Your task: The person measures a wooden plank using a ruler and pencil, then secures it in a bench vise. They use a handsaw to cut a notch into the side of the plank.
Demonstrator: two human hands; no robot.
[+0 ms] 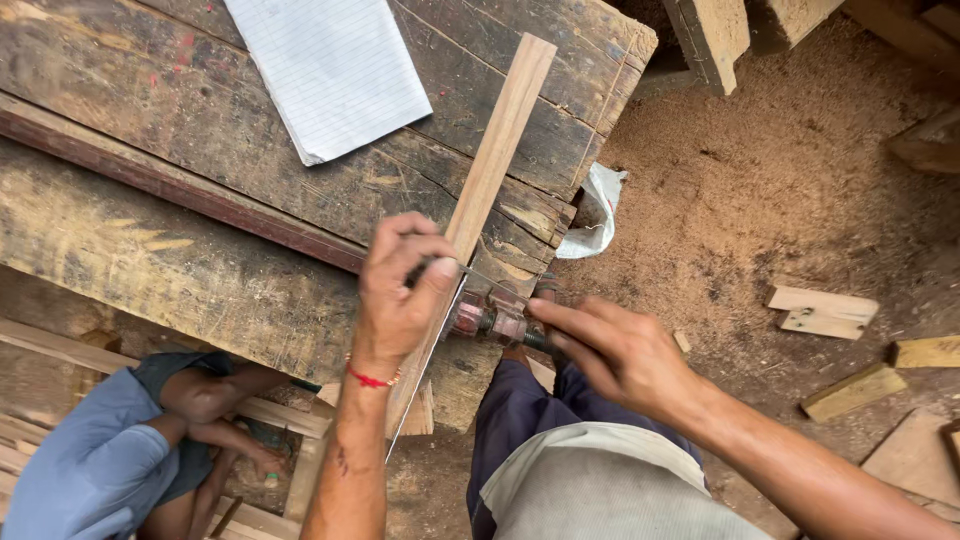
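Long pale wood strip (pixel 490 160) angled across worn desk (pixel 150 250); left hand (pixel 398 290) clenched on strip, right hand (pixel 610 350) grasping reddish marking gauge (pixel 490 318).

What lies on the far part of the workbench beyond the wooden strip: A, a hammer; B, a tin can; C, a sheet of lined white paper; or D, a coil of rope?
C: a lined white paper sheet lies flat on the dark plank workbench, left of the wooden strip that the left hand presses down.
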